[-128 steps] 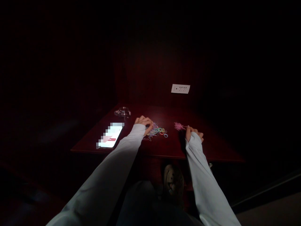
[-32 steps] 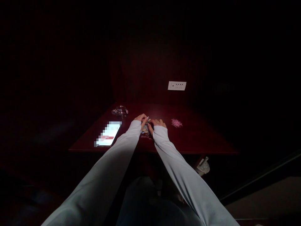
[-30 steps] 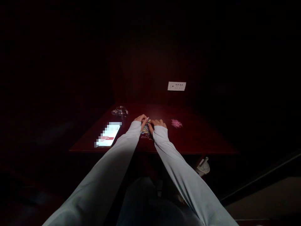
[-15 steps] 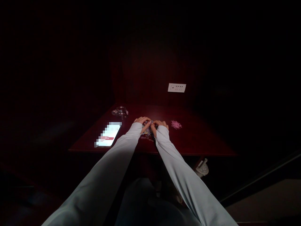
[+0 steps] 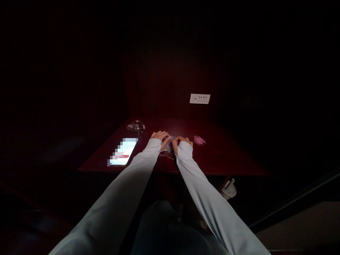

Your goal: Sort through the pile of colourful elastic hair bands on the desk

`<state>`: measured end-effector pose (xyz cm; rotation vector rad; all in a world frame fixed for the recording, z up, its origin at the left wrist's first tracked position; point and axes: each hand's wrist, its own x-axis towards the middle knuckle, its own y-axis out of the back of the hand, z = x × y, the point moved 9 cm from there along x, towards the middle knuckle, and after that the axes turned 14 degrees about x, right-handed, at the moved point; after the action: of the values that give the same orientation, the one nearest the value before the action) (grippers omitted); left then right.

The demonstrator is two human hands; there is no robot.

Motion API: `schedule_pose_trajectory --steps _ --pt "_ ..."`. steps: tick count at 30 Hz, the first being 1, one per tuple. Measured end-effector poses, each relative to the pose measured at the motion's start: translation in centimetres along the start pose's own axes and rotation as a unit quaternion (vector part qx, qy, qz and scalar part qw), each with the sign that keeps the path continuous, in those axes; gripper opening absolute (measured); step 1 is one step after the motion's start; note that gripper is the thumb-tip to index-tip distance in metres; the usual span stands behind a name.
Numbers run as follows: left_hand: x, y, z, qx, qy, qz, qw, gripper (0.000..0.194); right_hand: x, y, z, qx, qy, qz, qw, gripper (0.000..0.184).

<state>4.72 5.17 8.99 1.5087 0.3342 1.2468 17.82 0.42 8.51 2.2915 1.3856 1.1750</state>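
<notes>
Touching mixed bands: left hand, right hand | fingers curled, opening and hold unclear | clear container: contents indistinct

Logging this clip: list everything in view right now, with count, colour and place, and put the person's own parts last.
Table: one, dark red, centre
Wall: one, dark red, behind the table
Socket panel: one, white, on the wall
Phone: one, lit screen partly pixelated, table's left side
Clear item: one, pinkish bits at its sides, far left of table
Multicoloured pile: one, pieces uncountable, between the hands
Pink pile: one, pieces uncountable, right of the hands
Pale object: one, unclear what, below the table's front edge, right
Legs: dark, count unclear, bottom centre
Sleeves: two, light grey, over both arms
Left hand, right hand: two, bare, at the multicoloured pile
</notes>
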Motion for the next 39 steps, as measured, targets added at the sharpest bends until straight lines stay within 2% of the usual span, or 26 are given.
schedule_pose_trajectory --steps 4,11,17,23,31,39 --pt "0.0 0.5 0.2 0.011 0.006 0.008 1.000 0.024 0.0 0.1 -0.1 -0.001 0.005 0.008 1.000 0.025" --pt "-0.1 1.0 -1.0 -0.010 0.060 0.035 0.998 0.029 0.1 0.1 -0.2 0.038 0.001 -0.011 0.999 0.022" --pt "0.0 0.3 -0.5 -0.017 0.020 0.003 1.000 0.022 0.0 -0.1 -0.7 0.049 0.030 -0.024 0.998 0.023" --pt "0.0 0.2 0.3 -0.016 0.000 -0.001 1.000 0.022 -0.1 -0.5 -0.7 0.024 0.015 -0.050 0.998 0.022" --pt "0.2 0.4 0.2 0.049 -0.017 0.035 0.998 0.026 -0.2 0.4 -0.6 -0.002 -0.005 -0.014 1.000 0.020" --pt "0.1 1.3 -0.7 0.065 0.031 0.064 0.995 0.025 -0.2 1.1 0.6 0.035 -0.044 0.023 0.998 0.020"
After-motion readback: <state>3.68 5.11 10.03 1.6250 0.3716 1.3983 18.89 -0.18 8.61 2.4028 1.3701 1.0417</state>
